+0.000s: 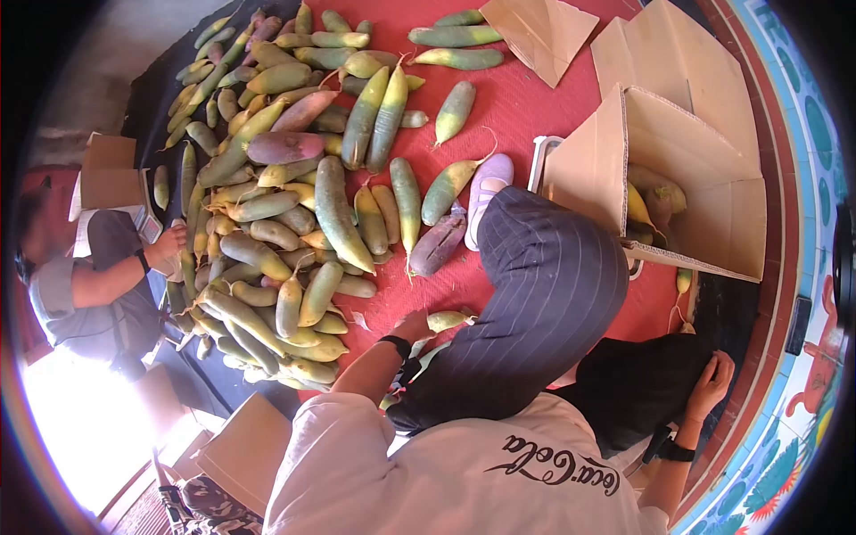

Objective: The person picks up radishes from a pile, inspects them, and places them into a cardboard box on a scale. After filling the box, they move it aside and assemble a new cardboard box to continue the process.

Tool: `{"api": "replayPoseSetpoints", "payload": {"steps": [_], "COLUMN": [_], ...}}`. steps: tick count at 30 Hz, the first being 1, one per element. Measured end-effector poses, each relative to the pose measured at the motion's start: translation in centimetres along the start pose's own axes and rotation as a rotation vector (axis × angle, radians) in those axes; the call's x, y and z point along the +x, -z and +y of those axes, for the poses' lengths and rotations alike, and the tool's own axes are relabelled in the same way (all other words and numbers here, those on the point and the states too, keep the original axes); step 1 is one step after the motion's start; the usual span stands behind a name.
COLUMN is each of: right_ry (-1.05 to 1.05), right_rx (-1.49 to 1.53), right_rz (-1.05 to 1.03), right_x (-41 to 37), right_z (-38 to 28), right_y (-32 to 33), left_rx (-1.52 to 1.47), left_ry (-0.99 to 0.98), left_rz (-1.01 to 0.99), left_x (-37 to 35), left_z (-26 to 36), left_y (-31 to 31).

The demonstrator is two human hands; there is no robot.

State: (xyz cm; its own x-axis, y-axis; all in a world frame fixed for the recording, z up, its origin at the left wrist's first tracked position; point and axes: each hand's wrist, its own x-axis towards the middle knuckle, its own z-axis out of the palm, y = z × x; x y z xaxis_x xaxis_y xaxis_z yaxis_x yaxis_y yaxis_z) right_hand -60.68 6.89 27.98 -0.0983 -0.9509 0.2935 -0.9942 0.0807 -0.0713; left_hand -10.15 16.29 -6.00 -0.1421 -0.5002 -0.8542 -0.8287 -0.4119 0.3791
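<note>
My left hand (412, 326) reaches down to the red mat beside my bent leg, its fingers right at the end of a small green radish (450, 320); the fingers are partly hidden, and I cannot tell whether they grip it. My right hand (712, 382) lies on my dark trouser leg at the right, fingers stretched out and holding nothing. In front of my left hand spreads a big heap of green radishes (339, 214), some purplish. A purple radish (437, 244) lies close to my lilac shoe (489, 192).
An open cardboard box (584, 169) with a few radishes inside stands at the right. A loose cardboard piece (544, 36) lies at the back. Another person (98, 285) sits at the left near a second box (111, 169). A cardboard box (245, 446) is at lower left.
</note>
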Motion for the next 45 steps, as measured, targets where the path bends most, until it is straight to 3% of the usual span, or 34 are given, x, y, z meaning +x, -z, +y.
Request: {"api": "replayPoseSetpoints", "payload": {"steps": [5, 9, 11, 15, 17, 20, 23, 25, 29, 31, 32, 35, 37, 38, 39, 40, 41, 42, 43, 44, 45], "right_ry": [-0.023, -0.011, -0.011, -0.003, -0.011, 0.015, 0.011, 0.018, 0.023, -0.001, -0.002, -0.007, 0.017, 0.017, 0.010, 0.003, 0.003, 0.002, 0.000, 0.000, -0.006], "right_rx": [-0.016, -0.022, -0.008, 0.005, 0.013, 0.019, 0.023, 0.034, 0.042, 0.050, 0.053, 0.056, 0.048, 0.047, 0.050, 0.053, 0.053, 0.062, 0.069, 0.065, 0.067], "right_rz": [-0.027, -0.042, -0.039, -0.040, -0.039, -0.007, -0.004, 0.000, 0.010, 0.026, 0.027, 0.027, 0.029, 0.029, 0.033, 0.037, 0.036, 0.033, 0.031, 0.030, 0.028], "right_x": [-0.2, -0.1, 0.2, 0.5, 0.6, 0.6, 0.6, 0.7, 0.6, 0.4, 0.4, 0.3, 0.3, 0.3, 0.3, 0.3, 0.3, 0.3, 0.3, 0.3, 0.2], "right_z": [0.6, 0.4, 0.3, -0.4, -0.6, -0.7, -1.0, -1.1, -1.1, -1.2, -1.2, -0.9, -0.5, -0.4, -0.5, -0.5, -0.5, -0.4, -0.4, -0.3, -0.3], "right_y": [0.0, 0.1, 0.0, -0.2, -0.2, -0.4, -0.3, -0.4, -0.3, -0.2, -0.2, -0.3, -0.4, -0.4, -0.4, -0.4, -0.5, -0.5, -0.5, -0.4, -0.4], "left_rx": [0.084, 0.155, 0.194, 0.134, -0.004, -0.171, -0.434, -0.379, -0.704, -0.936, -1.237, -1.745, -1.852, -1.765, -1.270, -1.411, -0.762, -0.405, -0.513, -0.187, -0.089], "left_ry": [0.122, 0.072, -0.042, 0.009, 0.065, -0.021, 0.076, 0.043, -0.128, -0.080, -0.062, -0.010, -0.074, -0.634, -0.687, -0.069, 0.020, -0.030, -0.142, -0.150, -0.170], "left_rz": [0.101, 0.107, 0.110, 0.179, 0.399, 0.657, 0.685, 0.919, 1.207, 1.355, 1.331, 1.335, 1.117, 0.674, 1.033, 0.989, 0.980, 0.932, 0.876, 0.858, 0.829], "left_x": [-0.1, 1.0, 0.8, -2.3, -2.8, -4.2, -6.7, -8.7, -10.3, -11.9, -12.7, -11.5, -8.9, -5.9, 2.4, -4.3, -2.1, -4.2, -3.3, -1.8, -0.9], "left_z": [2.1, 1.8, 1.3, 2.3, 1.4, 0.4, 0.6, 0.9, -3.4, -3.5, -3.1, -5.9, -8.8, -13.1, -18.2, -5.0, -4.8, 0.4, 2.7, 3.5, 4.5], "left_y": [-0.5, -1.0, -0.6, 3.9, 5.5, 9.3, 14.8, 17.9, 21.6, 23.4, 23.5, 22.9, 20.2, 17.8, 13.1, 15.8, 14.1, 14.7, 13.7, 12.8, 12.1]}}
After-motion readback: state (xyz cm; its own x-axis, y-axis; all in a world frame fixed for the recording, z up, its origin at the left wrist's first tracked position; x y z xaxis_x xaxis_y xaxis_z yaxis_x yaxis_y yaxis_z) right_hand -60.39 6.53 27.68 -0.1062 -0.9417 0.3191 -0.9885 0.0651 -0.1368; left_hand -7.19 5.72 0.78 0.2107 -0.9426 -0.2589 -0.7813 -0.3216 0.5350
